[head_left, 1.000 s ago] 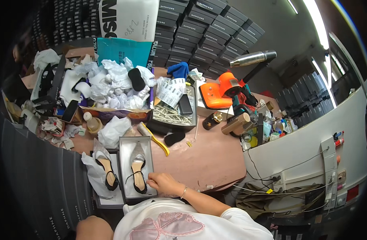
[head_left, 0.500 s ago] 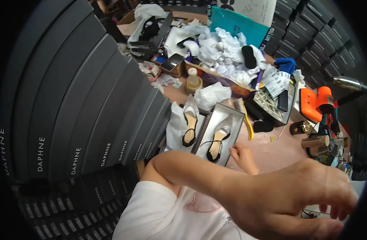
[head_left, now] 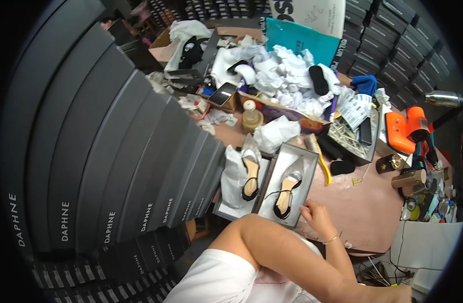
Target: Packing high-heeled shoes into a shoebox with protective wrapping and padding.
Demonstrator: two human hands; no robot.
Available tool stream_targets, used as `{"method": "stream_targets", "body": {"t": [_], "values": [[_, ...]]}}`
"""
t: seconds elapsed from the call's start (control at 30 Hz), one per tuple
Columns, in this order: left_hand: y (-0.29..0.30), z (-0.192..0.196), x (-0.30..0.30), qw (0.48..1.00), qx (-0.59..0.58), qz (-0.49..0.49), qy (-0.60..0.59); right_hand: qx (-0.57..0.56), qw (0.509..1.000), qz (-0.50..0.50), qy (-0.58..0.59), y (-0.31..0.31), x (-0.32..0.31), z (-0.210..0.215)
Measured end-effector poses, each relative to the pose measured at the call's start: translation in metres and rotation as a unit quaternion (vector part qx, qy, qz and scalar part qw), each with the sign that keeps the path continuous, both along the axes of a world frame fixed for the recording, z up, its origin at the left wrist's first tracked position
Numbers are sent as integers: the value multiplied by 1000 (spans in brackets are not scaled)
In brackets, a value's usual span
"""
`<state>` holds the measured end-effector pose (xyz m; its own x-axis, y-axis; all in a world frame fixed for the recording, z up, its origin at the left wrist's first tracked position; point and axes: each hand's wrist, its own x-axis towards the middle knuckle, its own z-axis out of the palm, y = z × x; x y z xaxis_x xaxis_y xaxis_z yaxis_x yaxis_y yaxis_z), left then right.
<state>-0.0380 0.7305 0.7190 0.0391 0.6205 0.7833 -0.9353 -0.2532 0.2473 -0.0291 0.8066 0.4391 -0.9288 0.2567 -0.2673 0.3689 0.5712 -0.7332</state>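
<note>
So, left to right: one stack of flat dark grey card boxes, at least seven, smooth matte. Two shallow grey trays side by side on the pinkish desk.

Left tray: one shoe beside one crinkled white tissue sheet. Pointed clear toe, tan insole, black heel and strap. Behind: one amber bottle, white cap; one crumpled tissue wad; one carton heaped with wrinkled white tissue, one black oval pad on top.

Right tray: the second shoe, same build, thin strap sticking out sideways. Right hand at this tray's right wall, fingers curled in; can't tell if they pinch the edge. One bracelet on that wrist.

Then one yellow plastic brush, pale bristles; a second black oval pad; one dark bin of thin pale sticks; one blue cloth; one black jar, gold top. Left forearm crosses in front of the body; left hand at lower right, mostly cut off, finger state can't tell. Last: one glossy orange plastic device, one brown cylinder, one shiny metal tube.
</note>
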Motion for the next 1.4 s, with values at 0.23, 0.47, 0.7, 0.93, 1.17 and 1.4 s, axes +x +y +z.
{"method": "stream_targets", "body": {"t": [0.23, 0.47, 0.7, 0.93, 1.17, 1.4], "values": [[-6, -154, -76, 746, -237, 441, 439, -27, 996, -58, 55, 38, 10, -29], [-17, -356, -117, 221, -540, 379, 718, -65, 989, -120, 62, 63, 21, -45], [-19, -373, -107, 128, -536, 398, 733, -715, 632, -296, 41, 73, 7, -48], [-52, -333, -120, 322, -519, 541, 579, -723, 629, -264, 108, 77, -10, -20], [-97, -236, -116, 814, -541, 170, 129, -330, 887, -184, 264, 75, -95, 33], [-101, -284, -124, 729, -659, 176, -51, -404, 888, -109, 192, 16, -129, 14]]}}
